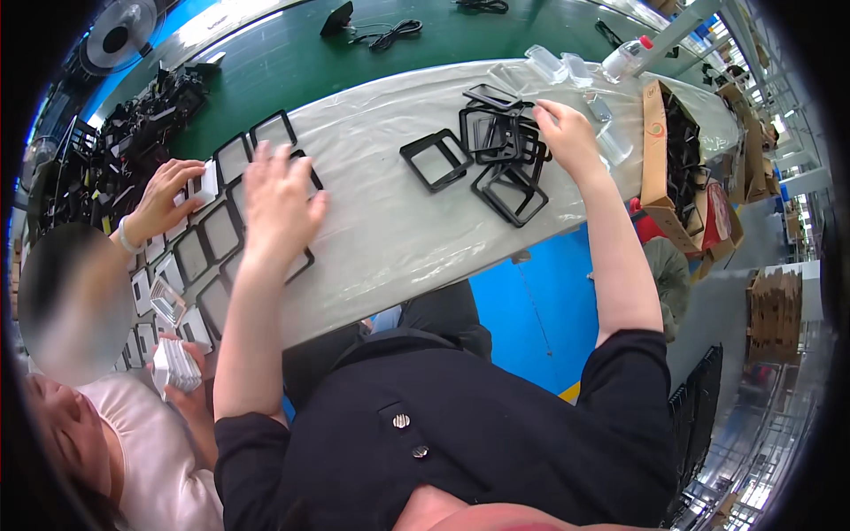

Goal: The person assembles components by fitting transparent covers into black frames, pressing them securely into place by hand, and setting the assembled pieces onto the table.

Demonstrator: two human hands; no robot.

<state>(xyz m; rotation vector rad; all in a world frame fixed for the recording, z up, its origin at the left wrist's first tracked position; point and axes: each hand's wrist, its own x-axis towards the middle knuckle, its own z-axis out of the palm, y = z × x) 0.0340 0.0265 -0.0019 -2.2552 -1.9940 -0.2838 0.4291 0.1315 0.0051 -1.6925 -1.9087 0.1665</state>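
My left hand (282, 199), its fingers spread and slightly blurred, is over rows of thin black rectangular frames (267, 120) laid out on the left of the table. Part of a frame shows beside its fingertips. On the right, my right hand (567, 137) has its fingers closed at the edge of a loose pile of similar black frames (516, 215). Its fingertips pinch the rim of one frame, partly hidden by the hand. Another pair of overlapping frames (425, 142) lies just left of that pile.
At my left a co-worker's hand (164, 196) rests on white pieces, while their other hand holds a white stack (177, 366). An open cardboard box (655, 150) of black parts stands right, near a bottle (627, 60) and clear plastic trays (547, 64). Black parts (133, 133) are heaped far left.
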